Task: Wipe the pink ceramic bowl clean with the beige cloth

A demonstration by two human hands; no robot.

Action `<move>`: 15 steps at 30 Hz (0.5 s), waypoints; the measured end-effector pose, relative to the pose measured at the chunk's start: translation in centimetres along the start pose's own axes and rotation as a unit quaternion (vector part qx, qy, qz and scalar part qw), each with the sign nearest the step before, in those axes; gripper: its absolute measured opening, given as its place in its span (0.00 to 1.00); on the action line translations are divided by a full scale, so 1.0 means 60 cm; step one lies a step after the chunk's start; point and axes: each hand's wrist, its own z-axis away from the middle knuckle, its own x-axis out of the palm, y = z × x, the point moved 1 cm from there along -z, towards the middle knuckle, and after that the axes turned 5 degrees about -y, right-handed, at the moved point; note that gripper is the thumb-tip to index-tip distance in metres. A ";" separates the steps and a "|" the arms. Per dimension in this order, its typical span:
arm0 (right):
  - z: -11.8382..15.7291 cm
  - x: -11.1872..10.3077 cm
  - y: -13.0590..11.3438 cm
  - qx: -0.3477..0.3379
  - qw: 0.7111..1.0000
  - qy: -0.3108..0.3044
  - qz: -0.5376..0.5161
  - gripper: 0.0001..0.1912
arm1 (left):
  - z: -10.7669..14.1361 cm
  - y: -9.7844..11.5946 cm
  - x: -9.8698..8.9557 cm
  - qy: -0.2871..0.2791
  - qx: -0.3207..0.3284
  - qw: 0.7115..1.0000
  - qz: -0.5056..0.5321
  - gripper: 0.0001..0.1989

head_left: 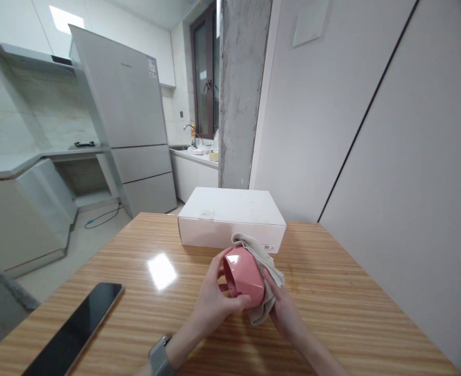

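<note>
A glossy pink faceted cup (246, 277) is tilted on its side above the wooden table, its opening facing left. My left hand (218, 295) grips it at the rim, thumb on the lower side and fingers around the top and into the opening. A grey-beige cloth (267, 266) lies against the cup's right side and hangs below it. My right hand (279, 303) presses the cloth to the cup from the right; some of its fingers are hidden behind the cloth.
Behind the cup, a closed white box (230, 206) stands on the wooden table (136, 250). A black phone (77, 326) lies at the front left. A wall borders the right side. A fridge (123, 99) and kitchen counters stand beyond the table.
</note>
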 end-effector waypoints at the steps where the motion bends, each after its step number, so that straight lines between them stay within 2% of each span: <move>1: 0.001 -0.002 0.002 -0.008 1.000 0.001 0.013 0.18 | -0.002 -0.006 -0.001 0.003 -0.017 1.000 0.023 0.42; 3: 0.003 -0.004 0.007 -0.004 1.000 0.004 0.027 0.16 | -0.007 -0.019 -0.005 0.014 -0.038 0.998 0.049 0.41; 7: 0.005 -0.007 0.014 0.004 0.999 0.005 0.043 0.13 | -0.018 -0.036 -0.015 0.046 -0.032 0.997 0.049 0.39; 11: 0.019 -0.045 0.004 -0.004 0.994 0.016 0.107 0.14 | -0.028 -0.041 -0.029 0.091 -0.031 0.993 0.073 0.37; 13: 0.036 -0.078 -0.012 0.010 0.990 0.067 0.127 0.19 | -0.032 -0.042 -0.035 0.116 -0.053 0.988 0.083 0.37; 15: 0.058 -0.109 -0.037 0.049 0.985 0.138 0.093 0.21 | -0.035 -0.043 -0.038 0.125 -0.082 0.984 0.093 0.37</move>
